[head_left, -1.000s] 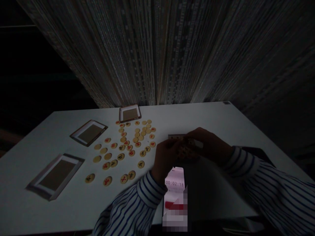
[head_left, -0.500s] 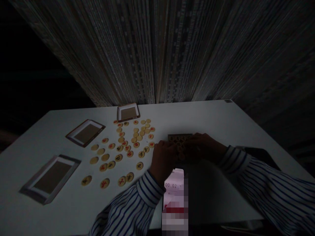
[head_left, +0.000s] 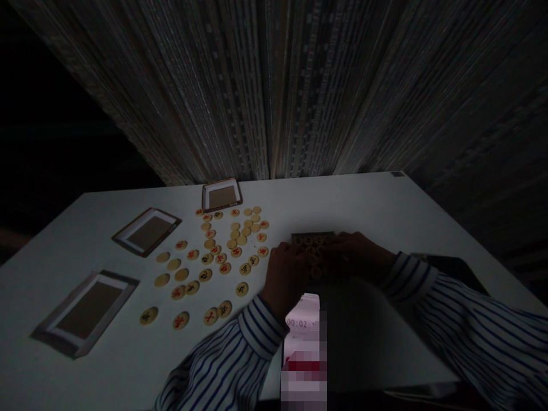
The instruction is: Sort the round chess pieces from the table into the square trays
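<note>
A small dark box holds several xiangqi pieces set in rows, characters facing up. My left hand is at the box's left side, its fingers bent inward over the edge. From the right, my right hand reaches across the box, fingers curled down among the pieces and covering that side. Deep shadow hides the fingertips, so any piece between them cannot be made out. Many loose xiangqi pieces lie to the left, some with red or black characters up, others blank side up.
Three shallow trays stand on the white table: one near left, one behind it, one at the back. A lit phone showing a timer is below my left hand. A string curtain hangs behind the table.
The view has shifted very slightly. Both hands stay at the box, with only small finger movement; the loose pieces and trays lie as before.
</note>
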A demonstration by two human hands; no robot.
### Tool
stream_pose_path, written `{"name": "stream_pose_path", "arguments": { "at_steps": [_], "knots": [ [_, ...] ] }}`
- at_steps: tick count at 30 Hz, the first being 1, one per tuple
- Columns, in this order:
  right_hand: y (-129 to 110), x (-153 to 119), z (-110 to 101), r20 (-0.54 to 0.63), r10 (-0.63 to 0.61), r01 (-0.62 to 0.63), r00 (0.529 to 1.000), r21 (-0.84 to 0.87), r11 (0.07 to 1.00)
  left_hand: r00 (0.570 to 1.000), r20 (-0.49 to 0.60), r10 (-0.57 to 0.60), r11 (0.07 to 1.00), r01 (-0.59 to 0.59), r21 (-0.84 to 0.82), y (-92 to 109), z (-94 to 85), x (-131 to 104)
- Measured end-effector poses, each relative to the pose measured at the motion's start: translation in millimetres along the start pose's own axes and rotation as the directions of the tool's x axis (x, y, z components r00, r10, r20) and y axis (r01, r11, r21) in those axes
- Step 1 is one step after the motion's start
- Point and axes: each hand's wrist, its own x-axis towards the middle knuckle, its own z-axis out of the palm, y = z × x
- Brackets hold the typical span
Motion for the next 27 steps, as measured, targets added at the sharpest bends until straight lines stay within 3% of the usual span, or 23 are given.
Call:
{"name": "stream_pose_path", "arguments": {
  "at_steps": [9, 27],
  "knots": [
    [0.0, 0.7, 1.0, -0.001, -0.004, 0.004, 1.0, -0.11, 0.994, 0.997, 0.023, 0.072, 0.997, -0.072, 0.019, 2.5, -1.3, 0.9],
    [0.8, 0.0, 0.3, 0.013, -0.028, 0.03, 1.0, -0.134, 0.991, 0.996, 0.004, 0.094, 0.996, -0.094, 0.009, 1.6, 2.2, 2.9]
  ]
}}
